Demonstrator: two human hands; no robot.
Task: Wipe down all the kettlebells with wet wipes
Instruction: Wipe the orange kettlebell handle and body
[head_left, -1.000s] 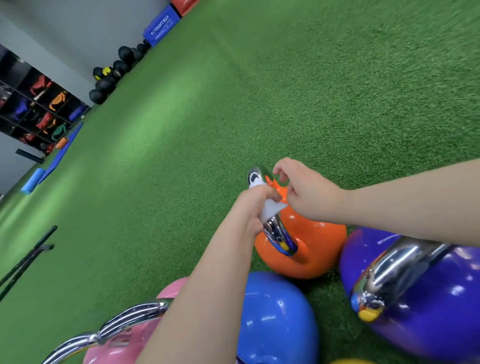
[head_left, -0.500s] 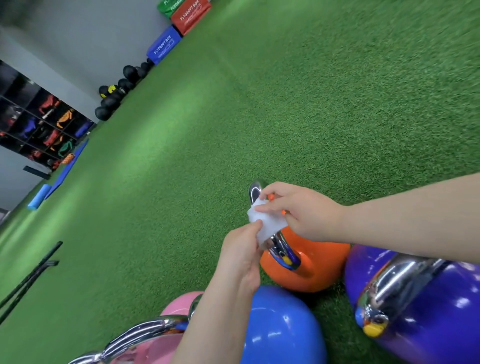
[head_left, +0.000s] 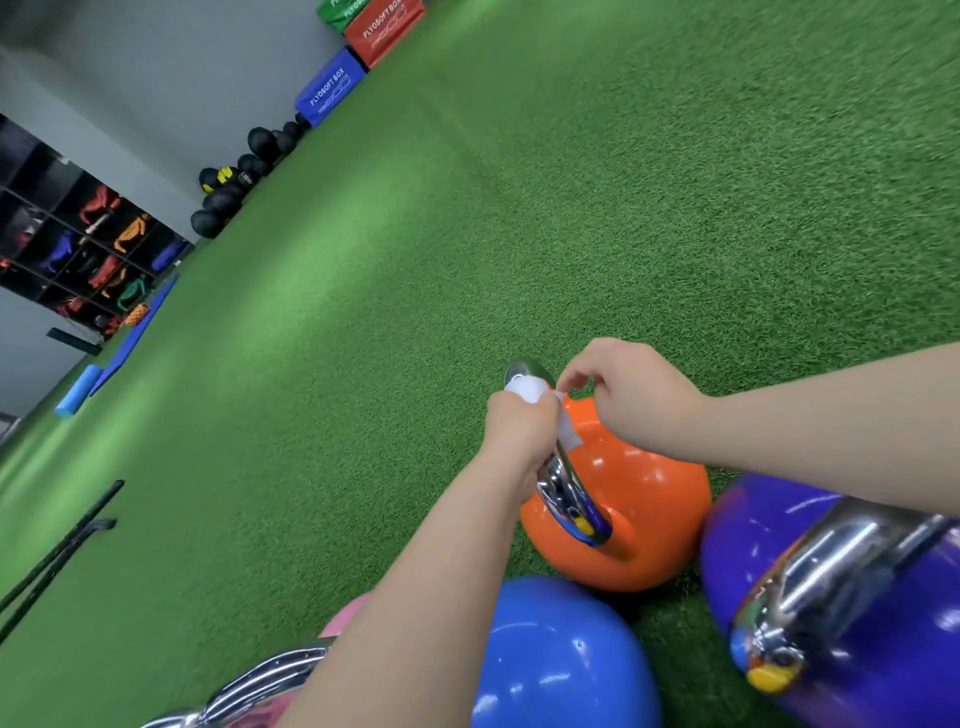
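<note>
Gripping the chrome handle (head_left: 563, 483) of the orange kettlebell (head_left: 631, 514) through a white wet wipe (head_left: 535, 400), the left hand (head_left: 522, 431) has its fingers curled round the top of the loop, with cloth bunched above the fist and a flap trailing below it. Just beside it the right hand (head_left: 631, 397) is curled too, thumb and forefinger pinching the wipe's edge near the top of the handle. The likely trouble, as I judge it, is the wipe sliding or balling up under the fist, so that bare skin rubs the chrome and parts of the loop go uncleaned; a hard pull on the handle could also tip the bell against its neighbours. Close round the orange one on the green turf (head_left: 467, 260) stand a blue kettlebell (head_left: 566, 654), a purple kettlebell (head_left: 852, 613) and a pink kettlebell (head_left: 343, 613). Far off by the wall lie dark medicine balls (head_left: 234, 182) and plyo boxes (head_left: 358, 57)
</note>
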